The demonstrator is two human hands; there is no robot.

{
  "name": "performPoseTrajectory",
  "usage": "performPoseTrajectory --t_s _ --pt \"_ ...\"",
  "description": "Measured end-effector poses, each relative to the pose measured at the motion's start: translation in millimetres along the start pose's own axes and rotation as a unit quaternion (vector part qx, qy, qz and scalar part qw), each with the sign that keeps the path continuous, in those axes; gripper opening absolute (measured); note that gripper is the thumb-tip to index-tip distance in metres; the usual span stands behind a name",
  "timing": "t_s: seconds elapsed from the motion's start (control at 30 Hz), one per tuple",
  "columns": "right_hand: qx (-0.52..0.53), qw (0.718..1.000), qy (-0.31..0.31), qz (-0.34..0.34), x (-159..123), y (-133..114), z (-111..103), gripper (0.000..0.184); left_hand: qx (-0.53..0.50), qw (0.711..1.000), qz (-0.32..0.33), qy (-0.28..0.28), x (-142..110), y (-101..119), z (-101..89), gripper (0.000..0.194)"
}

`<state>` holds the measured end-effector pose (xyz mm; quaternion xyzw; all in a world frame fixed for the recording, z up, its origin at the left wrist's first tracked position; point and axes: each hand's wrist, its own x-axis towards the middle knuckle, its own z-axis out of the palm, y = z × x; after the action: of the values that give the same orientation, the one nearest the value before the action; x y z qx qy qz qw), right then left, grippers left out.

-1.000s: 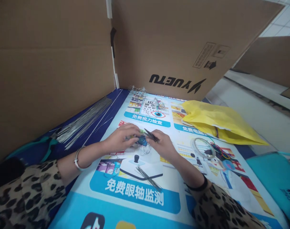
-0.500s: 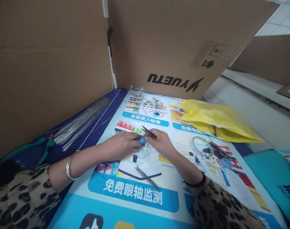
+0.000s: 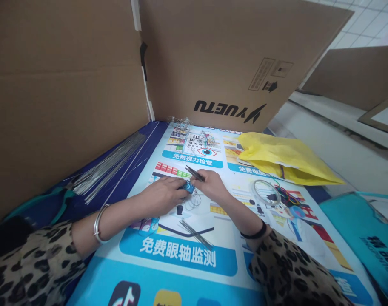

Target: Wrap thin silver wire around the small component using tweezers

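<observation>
My left hand (image 3: pixel 164 195) is closed, its fingertips pressed together beside a small blue patch whose nature I cannot make out. Thin looped wire (image 3: pixel 194 200) shows just below those fingertips and seems pinched there. Close by on the right, my right hand (image 3: pixel 211 185) is wrapped round dark long-nose pliers (image 3: pixel 194 173), their pointed jaws aimed up and left and their handles hidden in the palm. Below the hands, a small bundle of cut wires (image 3: pixel 195 233) lies on the printed poster (image 3: pixel 219 216).
Long straight wires (image 3: pixel 112 168) lie at the left near teal-handled pliers (image 3: pixel 66 199). Cardboard walls (image 3: pixel 209 55) stand behind and left. Tangled wire pieces (image 3: pixel 206 138) lie far back. At right are a yellow bag (image 3: pixel 286 157), a wire coil (image 3: pixel 256 191), coloured cords (image 3: pixel 288 195) and a teal pouch (image 3: pixel 353 229).
The view has shifted slightly. Both hands stay close together; the right hand and its pliers have tilted a little, and both grips continue.
</observation>
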<state>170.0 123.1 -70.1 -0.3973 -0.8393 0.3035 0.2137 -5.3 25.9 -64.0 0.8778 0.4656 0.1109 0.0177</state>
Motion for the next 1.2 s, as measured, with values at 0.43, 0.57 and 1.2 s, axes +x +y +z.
performPoseTrajectory --t_s 0.43,0.57,1.2 --pt "0.004 1.000 -0.026 -0.014 -6.1 -0.2 -2.1 0.011 -0.185 0.967 -0.159 0.072 15.8 -14.8 0.1 0.013" --pt "-0.004 0.999 -0.031 -0.020 -6.5 -1.5 -2.7 0.009 -0.200 0.967 -0.127 0.097 28.3 -21.3 11.7 0.010" --pt "-0.082 0.996 -0.011 -0.040 -15.7 -2.3 -0.2 0.010 -0.126 0.985 -0.083 0.082 27.3 -19.6 16.4 0.020"
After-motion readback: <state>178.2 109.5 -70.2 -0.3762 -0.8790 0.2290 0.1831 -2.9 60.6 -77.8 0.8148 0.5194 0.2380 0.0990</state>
